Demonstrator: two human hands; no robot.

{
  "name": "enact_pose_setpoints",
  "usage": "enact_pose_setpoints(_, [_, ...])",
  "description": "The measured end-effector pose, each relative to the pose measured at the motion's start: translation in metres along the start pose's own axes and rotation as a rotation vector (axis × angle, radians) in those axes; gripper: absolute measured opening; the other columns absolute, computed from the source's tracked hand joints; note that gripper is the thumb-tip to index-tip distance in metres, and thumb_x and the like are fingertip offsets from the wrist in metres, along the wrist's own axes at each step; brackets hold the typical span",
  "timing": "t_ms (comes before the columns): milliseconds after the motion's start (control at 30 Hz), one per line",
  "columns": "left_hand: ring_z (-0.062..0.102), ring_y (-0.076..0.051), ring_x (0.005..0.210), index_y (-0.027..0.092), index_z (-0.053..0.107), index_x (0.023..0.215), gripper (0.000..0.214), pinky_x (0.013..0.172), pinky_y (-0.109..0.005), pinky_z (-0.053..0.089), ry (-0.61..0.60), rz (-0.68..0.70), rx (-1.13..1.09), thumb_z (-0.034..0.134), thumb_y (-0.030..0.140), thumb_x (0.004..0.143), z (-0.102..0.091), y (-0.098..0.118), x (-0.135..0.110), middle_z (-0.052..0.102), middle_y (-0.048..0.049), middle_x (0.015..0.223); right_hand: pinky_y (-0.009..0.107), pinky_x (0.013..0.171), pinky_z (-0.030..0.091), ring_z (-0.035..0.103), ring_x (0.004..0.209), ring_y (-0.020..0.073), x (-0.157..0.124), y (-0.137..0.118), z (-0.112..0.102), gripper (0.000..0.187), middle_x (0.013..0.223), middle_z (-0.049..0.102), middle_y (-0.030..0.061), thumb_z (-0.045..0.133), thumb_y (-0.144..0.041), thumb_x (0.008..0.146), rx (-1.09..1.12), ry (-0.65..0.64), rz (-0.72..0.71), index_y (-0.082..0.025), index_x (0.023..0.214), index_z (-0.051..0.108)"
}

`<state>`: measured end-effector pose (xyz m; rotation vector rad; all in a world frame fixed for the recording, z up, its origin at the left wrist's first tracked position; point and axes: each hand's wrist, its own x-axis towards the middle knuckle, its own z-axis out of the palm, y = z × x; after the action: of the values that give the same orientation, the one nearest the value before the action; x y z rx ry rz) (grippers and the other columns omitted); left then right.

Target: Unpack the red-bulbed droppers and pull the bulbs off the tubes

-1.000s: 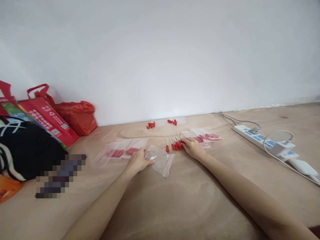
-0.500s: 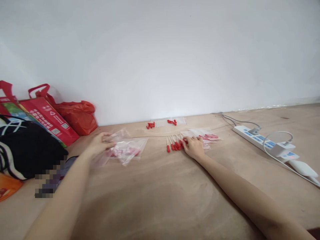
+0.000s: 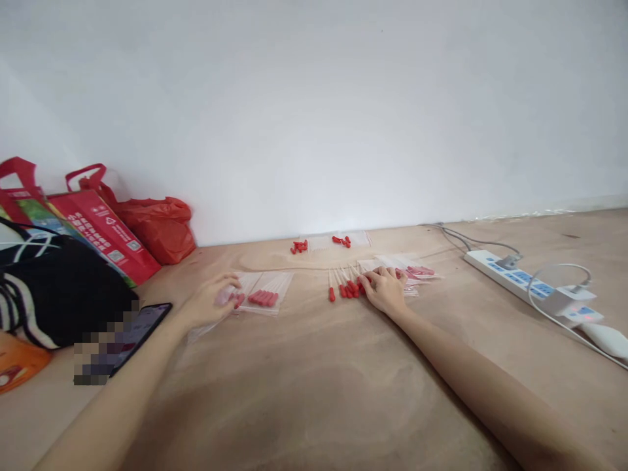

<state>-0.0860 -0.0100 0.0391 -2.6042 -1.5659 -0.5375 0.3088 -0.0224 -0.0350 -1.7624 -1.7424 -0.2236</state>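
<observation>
Table (image 3: pixel 294 379): one, its far edge along the wall.
Sticks (image 3: pixel 349 290), red-tipped, loose: at least five, toward the far edge, near mid-length; others may lie under the right hand (image 3: pixel 385 288).
Right hand: one, fingers curled down at the sticks; pinch or rest, cannot tell.
Left hand (image 3: pixel 216 297): one, fingers bent over a bag; grip on film, cannot tell.
Left bags (image 3: pixel 265 297): at least two, sticks inside.
Right bags (image 3: pixel 419 271): overlapping, count unclear.
Red pieces (image 3: pixel 299 247): two groups by the far edge, too small to count.
Phone (image 3: pixel 147 327): one.
Strip (image 3: pixel 510 278): one.
Step, as judged: bagging sticks. Next move calls for light fingertips on thin film and close-lying sticks.
</observation>
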Motion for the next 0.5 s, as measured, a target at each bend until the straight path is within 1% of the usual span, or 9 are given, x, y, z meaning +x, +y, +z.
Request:
enact_pose_setpoints(33, [0.051, -0.020, 0.100, 0.020, 0.057, 0.087, 0.025, 0.091, -0.033, 0.038, -0.068, 0.087, 0.003, 0.050, 0.025, 0.064, 0.005, 0.010, -0.003, 0.055, -0.0036, 0.105, 0.044, 0.085, 0.015, 0.048, 0.084, 0.0200, 0.000, 0.001, 0.000, 0.029, 0.082, 0.063, 0.0047, 0.040, -0.037, 0.082, 0.001, 0.001, 0.003, -0.024, 0.076, 0.065])
enact_pose_setpoints(67, [0.051, -0.022, 0.102, 0.022, 0.058, 0.089, 0.029, 0.091, -0.034, 0.038, -0.106, 0.149, 0.017, 0.051, 0.024, 0.061, 0.011, 0.018, -0.006, 0.056, -0.0041, 0.106, 0.044, 0.086, 0.014, 0.048, 0.083, 0.0197, 0.000, 0.002, 0.000, 0.029, 0.080, 0.063, 0.0044, 0.040, -0.035, 0.083, 0.001, -0.001, 0.009, -0.023, 0.075, 0.065])
enact_pose_setpoints(133, [0.051, -0.023, 0.103, 0.023, 0.059, 0.092, 0.031, 0.092, -0.037, 0.038, -0.124, 0.187, 0.051, 0.050, 0.021, 0.062, 0.022, 0.026, -0.010, 0.057, -0.0053, 0.106, 0.046, 0.087, 0.014, 0.049, 0.082, 0.0199, 0.000, 0.004, 0.001, 0.028, 0.075, 0.064, 0.0040, 0.039, -0.034, 0.083, 0.003, -0.006, 0.026, -0.021, 0.074, 0.063])
enact_pose_setpoints(233, [0.054, -0.022, 0.098, 0.022, 0.061, 0.085, 0.023, 0.089, -0.038, 0.041, -0.087, 0.183, 0.099, 0.041, 0.021, 0.072, 0.039, 0.026, -0.008, 0.061, -0.0063, 0.097, 0.048, 0.088, 0.013, 0.049, 0.081, 0.0212, 0.000, 0.005, 0.003, 0.028, 0.072, 0.065, 0.0041, 0.040, -0.034, 0.082, 0.021, 0.006, 0.026, -0.021, 0.072, 0.062])
enact_pose_setpoints(333, [0.057, -0.020, 0.092, 0.022, 0.061, 0.082, 0.027, 0.083, -0.035, 0.044, -0.036, 0.196, 0.112, 0.034, 0.022, 0.080, 0.054, 0.032, -0.001, 0.063, -0.0066, 0.092, 0.049, 0.089, 0.011, 0.049, 0.083, 0.0219, 0.000, 0.004, 0.002, 0.028, 0.075, 0.066, 0.0047, 0.040, -0.035, 0.082, 0.039, 0.063, 0.014, -0.021, 0.071, 0.062])
enact_pose_setpoints(433, [0.058, -0.018, 0.089, 0.021, 0.061, 0.086, 0.028, 0.081, -0.033, 0.045, 0.043, 0.198, 0.045, 0.033, 0.024, 0.084, 0.067, 0.055, 0.007, 0.064, -0.0058, 0.093, 0.046, 0.090, 0.011, 0.049, 0.084, 0.0206, -0.002, 0.000, -0.004, 0.026, 0.078, 0.065, 0.0039, 0.041, -0.034, 0.082, 0.073, 0.136, -0.019, -0.021, 0.074, 0.062])
enact_pose_setpoints(500, [0.059, -0.018, 0.087, 0.020, 0.061, 0.084, 0.028, 0.080, -0.032, 0.046, 0.101, 0.183, -0.028, 0.034, 0.026, 0.085, 0.074, 0.077, 0.011, 0.064, -0.0056, 0.091, 0.043, 0.091, 0.013, 0.049, 0.082, 0.0187, -0.005, -0.007, -0.008, 0.025, 0.078, 0.064, 0.0030, 0.042, -0.033, 0.082, 0.113, 0.135, -0.108, -0.022, 0.075, 0.062])
